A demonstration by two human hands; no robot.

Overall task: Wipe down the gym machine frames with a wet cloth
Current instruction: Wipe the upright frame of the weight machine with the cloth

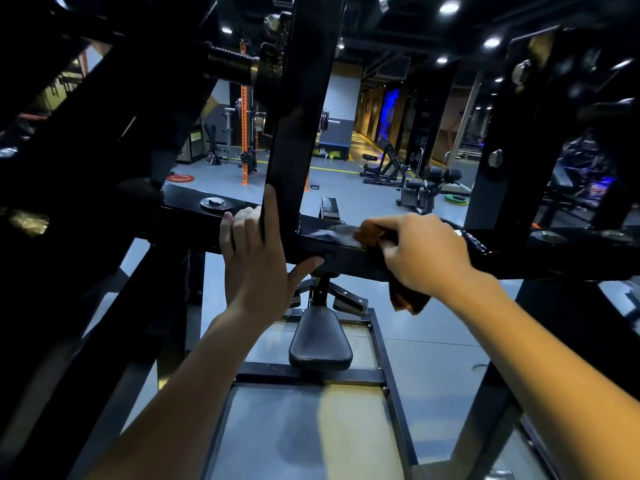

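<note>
Forearms fill the near part of the shot, but the cloth (372,235) is the real story: brown, bunched up, pinched in my right hand (422,254), with the front of it pressed onto the top of the black crossbar (194,230) and a tail hanging down off the near edge. So it sits draped over the bar, a bit right of the middle. That crossbar runs left to right across the view, and the cloth's long axis goes across it, far to near. Looks like I'm mid-wipe on this bar; there's a shiny streak just left of the cloth, wet I'd guess. Next move, I reckon, is dragging the cloth along the bar, keeping pressure on, then doing the upright post (298,133) that meets it. My left hand (254,251) is flat and relaxed, fingers straight against the bar and post, thumb on the near face, just bracing. Below sits the padded seat (320,341).
</note>
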